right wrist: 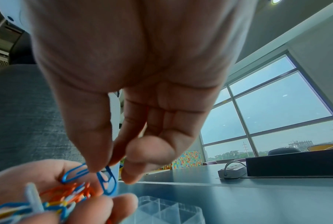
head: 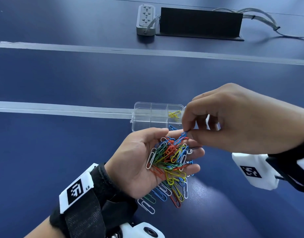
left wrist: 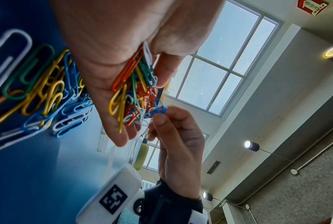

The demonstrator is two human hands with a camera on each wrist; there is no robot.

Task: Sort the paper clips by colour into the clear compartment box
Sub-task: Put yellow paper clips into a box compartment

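Note:
My left hand (head: 178, 146) lies palm up just in front of the clear compartment box (head: 142, 117) and carries a tangled heap of paper clips (head: 170, 157) in red, green, yellow, blue and white. My right hand (head: 187, 133) reaches in from the right and pinches blue clips (head: 181, 136) at the top of the heap between thumb and forefinger. The right wrist view shows two blue clips (right wrist: 96, 175) in that pinch. Yellow clips (head: 174, 114) lie in the box's back right compartment and a blue clip (head: 172, 127) in the front right one. The other compartments look empty.
More loose clips (head: 165, 194) lie on the blue table under my left hand. Far back stand a grey power strip (head: 146, 19), a black block (head: 199, 21) and grey cables (head: 261, 16). Two white tape lines (head: 62, 109) cross the table.

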